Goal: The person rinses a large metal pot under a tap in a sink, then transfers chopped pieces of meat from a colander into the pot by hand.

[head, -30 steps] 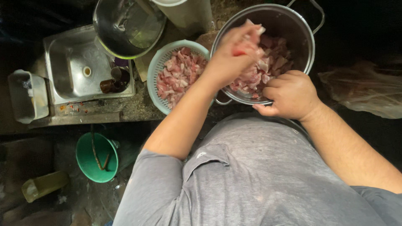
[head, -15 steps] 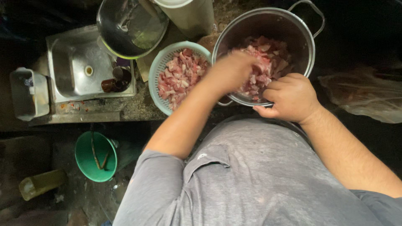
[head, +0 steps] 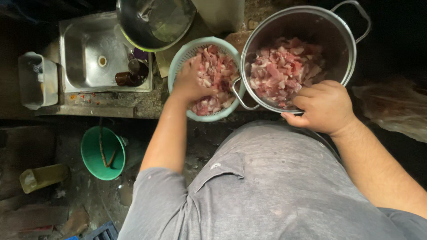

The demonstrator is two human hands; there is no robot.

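While my left hand (head: 191, 82) digs fingers-down into the raw pink meat chunks (head: 215, 75) in the pale green plastic colander (head: 178, 60), grip hidden, my right hand (head: 324, 106) clamps the rim of the big steel pot (head: 347, 49), also meat-filled. Chunks look soft and slippery; scoop from underneath. Steel sink (head: 89, 53) beyond my left.

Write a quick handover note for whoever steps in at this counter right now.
Left hand: in the pale green colander, fingers down on the cut raw meat; whether it grips a piece can't be told.
Right hand: clamped on the near rim of the steel pot.
Pot already holds much meat.
Left: the meat in the colander.
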